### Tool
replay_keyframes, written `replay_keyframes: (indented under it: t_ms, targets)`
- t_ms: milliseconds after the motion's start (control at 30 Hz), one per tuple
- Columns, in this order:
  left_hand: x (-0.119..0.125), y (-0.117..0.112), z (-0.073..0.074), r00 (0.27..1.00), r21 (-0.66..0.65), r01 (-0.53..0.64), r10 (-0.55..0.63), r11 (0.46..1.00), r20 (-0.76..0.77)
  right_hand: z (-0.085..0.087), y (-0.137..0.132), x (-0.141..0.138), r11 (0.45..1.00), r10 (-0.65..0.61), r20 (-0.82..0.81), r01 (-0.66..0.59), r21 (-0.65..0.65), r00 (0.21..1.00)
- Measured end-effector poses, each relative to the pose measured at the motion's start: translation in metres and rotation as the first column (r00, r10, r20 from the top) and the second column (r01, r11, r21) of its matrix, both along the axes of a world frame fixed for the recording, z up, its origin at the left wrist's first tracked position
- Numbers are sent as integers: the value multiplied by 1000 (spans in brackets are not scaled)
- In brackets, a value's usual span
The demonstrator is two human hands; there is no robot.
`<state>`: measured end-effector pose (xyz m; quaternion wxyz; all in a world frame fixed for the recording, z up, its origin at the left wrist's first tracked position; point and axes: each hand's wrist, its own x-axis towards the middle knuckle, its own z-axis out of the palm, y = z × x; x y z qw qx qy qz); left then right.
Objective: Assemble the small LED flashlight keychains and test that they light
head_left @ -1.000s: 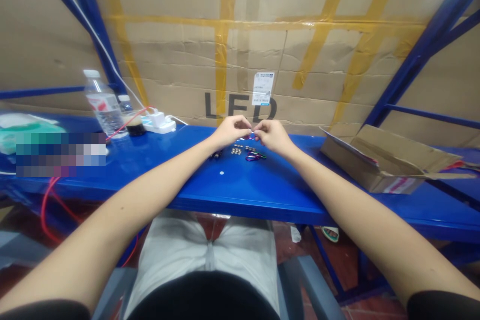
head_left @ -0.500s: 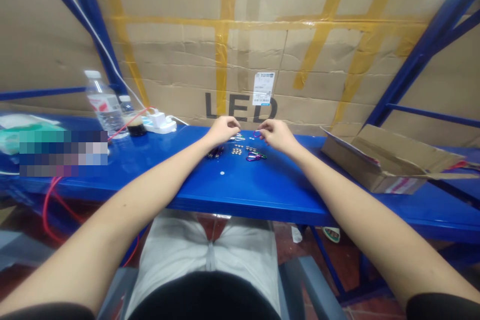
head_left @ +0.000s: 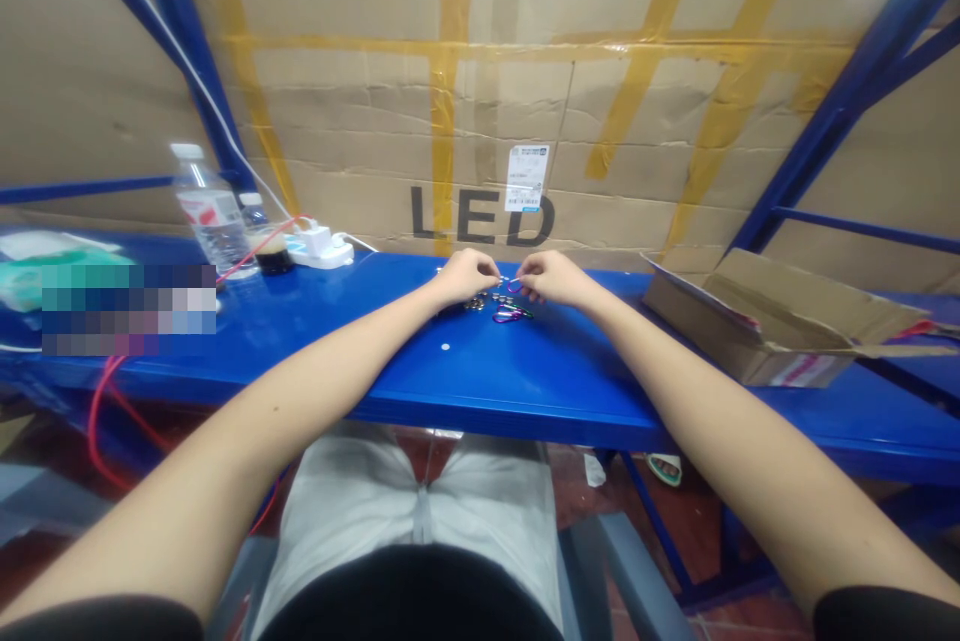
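My left hand [head_left: 466, 277] and my right hand [head_left: 550, 278] meet over the blue shelf [head_left: 480, 371], fingers pinched together around a small purple clip with a metal ring [head_left: 511, 284] held between them. Just below the hands lie several small silver rings [head_left: 474, 301] and coloured carabiner clips [head_left: 510, 314] on the shelf. What each finger grips is too small to make out fully.
A taped cardboard sheet marked LED [head_left: 480, 121] stands behind the shelf. An open cardboard box [head_left: 765, 321] lies at the right. Two bottles [head_left: 214, 216] and a white power strip [head_left: 319, 246] with a red cable stand at the left.
Half a second ago the hands were apart, the right one holding the purple clip. They have come back together above the loose rings.
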<state>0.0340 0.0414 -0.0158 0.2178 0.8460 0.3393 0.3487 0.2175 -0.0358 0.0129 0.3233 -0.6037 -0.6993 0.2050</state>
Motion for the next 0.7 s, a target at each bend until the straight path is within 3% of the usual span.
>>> replay_keyframes:
  t_ms: [200, 367, 533, 700]
  targets:
    - [10, -10, 5, 978, 93, -24, 43, 995, -206, 5, -8, -1, 985, 73, -69, -82, -150, 995]
    - [8, -12, 9, 970, 47, -42, 52, 998, -238, 5, -11, -1, 973, 131, -65, -141, -183, 989]
    - [-7, 2, 7, 977, 114, -29, 52, 993, -209, 2, -8, 1, 972, 157, 19, -151, -180, 987]
    - [-23, 14, 5, 958, 97, 100, -70, 990, -279, 3, -5, 3, 980, 167, 195, -140, -142, 967]
